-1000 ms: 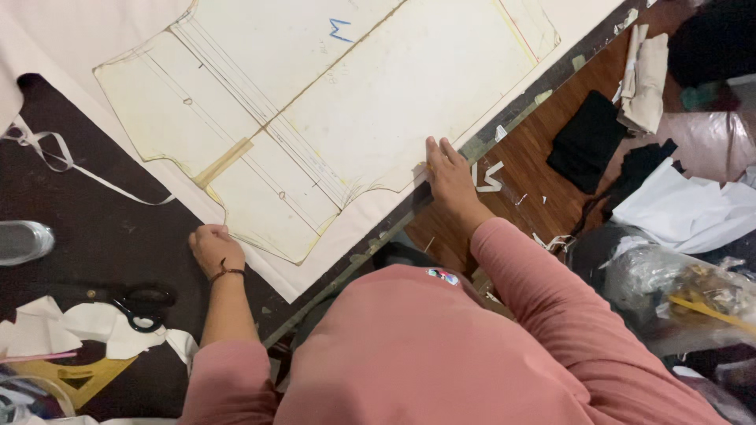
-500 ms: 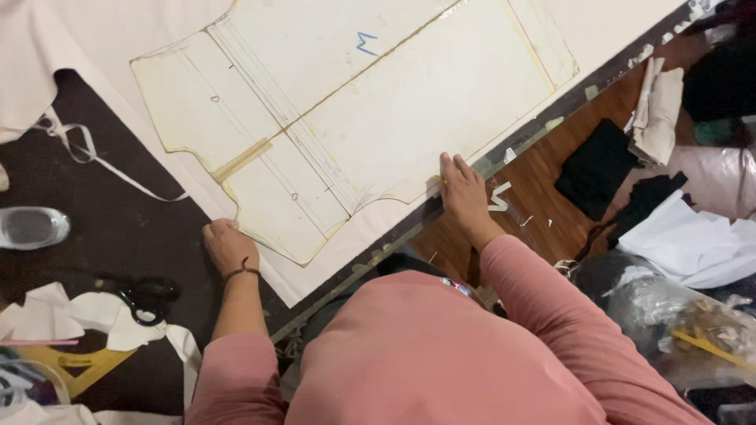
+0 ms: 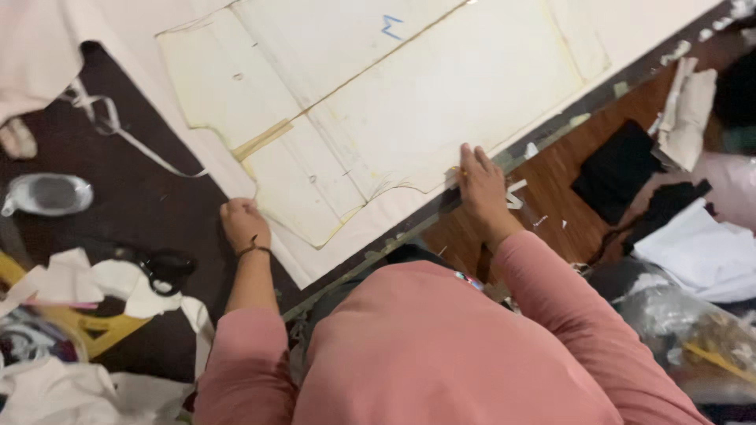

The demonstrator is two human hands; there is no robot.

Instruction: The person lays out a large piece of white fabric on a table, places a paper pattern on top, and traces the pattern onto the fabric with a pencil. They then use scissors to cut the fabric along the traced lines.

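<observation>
cloth comes first: a wide sheet of pale cream fabric (image 3: 677, 24) lies spread flat across the dark brown table (image 3: 157, 208), running to the near edge. on it rests a large cream paper pattern piece (image 3: 409, 110), several panels joined with strips of tan tape, lying flat and fully within the fabric. as far as this shows, laying out looks done; no cut line in the fabric along the pattern's edge is visible, so tracing or cutting seems still to come. black-handled scissors (image 3: 161, 267) sit untouched on the table, well apart from the pattern, among white fabric scraps (image 3: 94, 279).

the right hand (image 3: 480, 185) lies palm down, fingers together and stretched out, pressing the pattern's lower edge near the table edge; something thin and yellowish may sit under the fingertips, but i cannot tell. the left hand (image 3: 242, 222) is loosely curled, knuckles up, resting on the fabric's near edge just beside the pattern's lower corner; whether it pinches the cloth is hidden.
</observation>
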